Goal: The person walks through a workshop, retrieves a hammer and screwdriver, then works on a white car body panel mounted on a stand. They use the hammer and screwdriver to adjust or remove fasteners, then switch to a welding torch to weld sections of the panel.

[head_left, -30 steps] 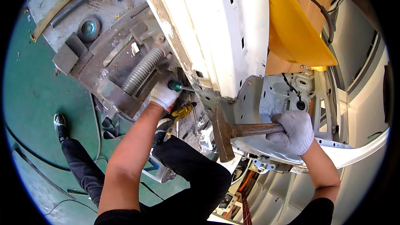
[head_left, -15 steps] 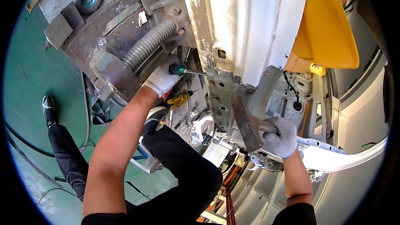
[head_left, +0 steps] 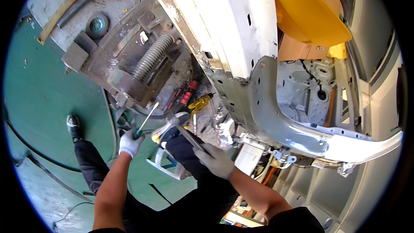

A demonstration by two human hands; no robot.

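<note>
In my gloved left hand (head_left: pixel 130 142), closed around its green handle, is a screwdriver (head_left: pixel 150 116) with the shaft slanting up and to the right. It is over the green floor, just left of my raised knee. My right hand (head_left: pixel 215 160), also gloved, grips a hammer (head_left: pixel 189 136) above my dark trouser leg; the hammer is partly blurred. Both tools are apart from the vehicle body frame (head_left: pixel 241 99), whose white upper part joins a grey lower section at a rough seam.
A rusty metal fixture with a large threaded screw (head_left: pixel 153 56) stands at upper left. Near its base lie a red-handled tool (head_left: pixel 188 92) and a yellow power tool (head_left: pixel 201 103). A yellow panel (head_left: pixel 310 13) hangs at upper right. Dark hoses (head_left: pixel 39 157) cross the green floor.
The screwdriver has come away from the frame's seam, down and left with my left hand. My right hand has swung the hammer left, away from the frame. The view has shifted.
</note>
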